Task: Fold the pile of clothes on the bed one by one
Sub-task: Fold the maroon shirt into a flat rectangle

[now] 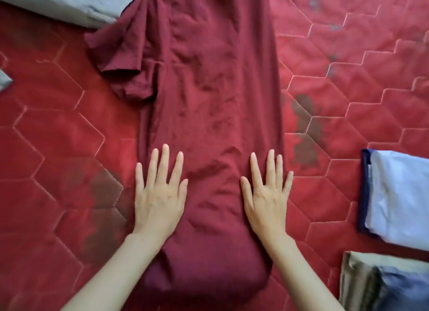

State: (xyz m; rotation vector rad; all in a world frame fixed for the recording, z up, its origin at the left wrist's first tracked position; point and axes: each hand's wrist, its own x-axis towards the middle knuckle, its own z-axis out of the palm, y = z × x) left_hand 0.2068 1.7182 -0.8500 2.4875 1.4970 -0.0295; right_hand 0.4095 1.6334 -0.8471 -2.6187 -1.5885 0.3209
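My left hand [160, 194] and right hand [267, 194] lie flat with fingers spread wide, holding nothing, pressing the near end of the dark maroon cotton T-shirt [209, 90] that stretches lengthwise across the red hexagon-quilted bedcover [58, 159]. It looks already halved along its length, both sleeves bunched at the far left, so I judge the crosswise folds remain. At my right sit a folded pale blue garment with navy trim [399, 194] and a folded beige-and-blue piece [383, 285], apparently finished; rumpled grey fabric [69, 2] waits at the far left.
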